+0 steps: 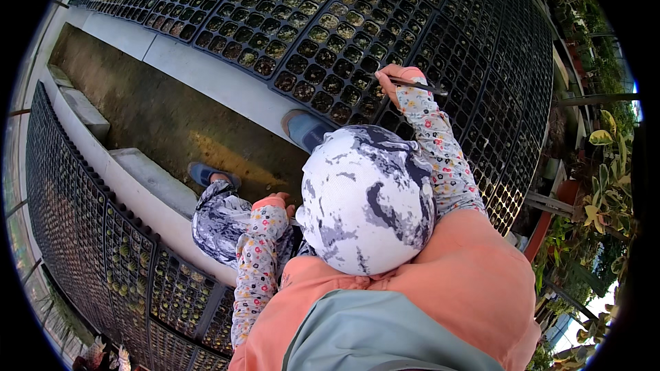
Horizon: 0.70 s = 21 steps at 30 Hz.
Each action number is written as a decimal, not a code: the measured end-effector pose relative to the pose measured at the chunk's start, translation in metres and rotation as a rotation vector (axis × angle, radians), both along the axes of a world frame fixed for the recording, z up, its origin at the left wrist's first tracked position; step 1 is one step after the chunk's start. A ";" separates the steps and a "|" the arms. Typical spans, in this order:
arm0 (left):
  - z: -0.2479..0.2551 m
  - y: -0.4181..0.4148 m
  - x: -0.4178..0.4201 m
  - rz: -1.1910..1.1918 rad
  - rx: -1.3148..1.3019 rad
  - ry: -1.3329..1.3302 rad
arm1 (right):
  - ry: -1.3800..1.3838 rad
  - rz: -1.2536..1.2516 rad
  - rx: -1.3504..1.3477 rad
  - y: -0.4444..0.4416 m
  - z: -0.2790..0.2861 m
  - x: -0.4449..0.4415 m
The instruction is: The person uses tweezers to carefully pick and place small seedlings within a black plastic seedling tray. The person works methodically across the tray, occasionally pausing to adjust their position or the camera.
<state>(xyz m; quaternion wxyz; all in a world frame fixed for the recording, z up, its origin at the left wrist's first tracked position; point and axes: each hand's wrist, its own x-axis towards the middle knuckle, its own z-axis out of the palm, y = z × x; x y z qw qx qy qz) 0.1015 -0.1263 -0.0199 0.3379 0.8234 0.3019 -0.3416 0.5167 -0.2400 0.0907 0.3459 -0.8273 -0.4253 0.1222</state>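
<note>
My right hand (394, 82) holds a slim dark tool (417, 85), possibly tweezers, that slants back over the wrist. Its fingertips are just above the cells of a black plug tray (340, 56), which hold dark soil and tiny pale or greenish growth. What the tool's tip touches is too small to tell. Lower and to the left, my left hand (282, 203) is beside a patterned trouser leg (221, 226). Its fingers are bent and partly hidden, so whether they hold anything is unclear. Both forearms wear floral sleeves (430, 134) with orange cuffs.
More plug trays (464, 62) run along the bench. Across a soil strip (149, 103) edged with concrete blocks (149, 175), other trays (126, 263) hold small round green plants. Rounded camouflage cloth (368, 201) blocks the middle. Leafy potted plants (608, 180) stand at right.
</note>
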 end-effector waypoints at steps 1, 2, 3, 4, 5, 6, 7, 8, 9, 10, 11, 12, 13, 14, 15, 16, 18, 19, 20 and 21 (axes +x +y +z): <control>-0.001 0.000 0.000 -0.003 0.002 -0.003 | -0.027 -0.003 -0.048 -0.001 0.002 0.000; -0.001 0.000 0.000 -0.005 0.003 -0.005 | -0.054 -0.004 -0.096 -0.001 0.004 -0.001; -0.001 0.000 0.000 -0.001 0.005 -0.004 | -0.079 -0.001 -0.143 -0.001 0.005 -0.002; 0.000 0.000 -0.001 0.003 0.006 -0.003 | 0.013 -0.007 -0.130 -0.002 0.014 -0.003; 0.001 0.000 -0.001 0.013 0.007 0.020 | -0.015 0.000 -0.101 0.000 0.013 -0.003; 0.003 0.001 0.004 0.005 0.000 0.040 | -0.047 -0.009 -0.080 -0.003 0.011 -0.001; 0.006 0.002 0.009 -0.002 -0.006 0.060 | -0.078 -0.018 -0.059 -0.006 0.011 0.001; 0.009 0.003 0.014 -0.023 -0.012 0.057 | -0.026 -0.063 -0.073 -0.006 0.009 0.002; 0.011 0.004 0.019 -0.046 -0.018 0.053 | 0.036 -0.077 -0.059 -0.006 0.007 0.004; 0.016 0.004 0.014 -0.041 -0.011 0.060 | 0.109 -0.065 -0.031 0.004 0.006 0.002; 0.016 0.002 0.008 -0.023 -0.005 0.039 | 0.182 -0.053 -0.005 0.013 0.004 -0.002; 0.015 0.002 0.006 -0.016 -0.002 0.012 | 0.253 -0.060 0.039 0.017 0.006 -0.005; 0.014 0.002 0.003 -0.009 0.000 -0.015 | 0.260 -0.056 -0.025 0.021 0.010 -0.007; 0.013 0.002 0.002 -0.012 0.008 0.010 | 0.266 -0.052 -0.089 0.024 0.016 -0.009; 0.018 0.004 0.008 -0.018 0.013 0.032 | 0.270 -0.052 -0.155 0.025 0.019 -0.010; 0.021 0.004 0.011 -0.025 0.019 0.055 | 0.276 -0.006 -0.143 0.023 0.016 -0.008; 0.020 0.004 0.010 -0.033 0.026 0.046 | 0.308 -0.066 -0.132 0.022 0.013 -0.005; 0.020 0.004 0.009 -0.038 0.030 0.041 | 0.324 -0.097 -0.126 0.022 0.010 -0.004; 0.015 0.003 0.007 -0.036 0.023 0.032 | 0.311 -0.087 -0.105 0.018 -0.005 0.005; 0.013 0.003 0.005 -0.029 0.019 0.027 | 0.332 -0.104 -0.098 0.018 -0.004 0.003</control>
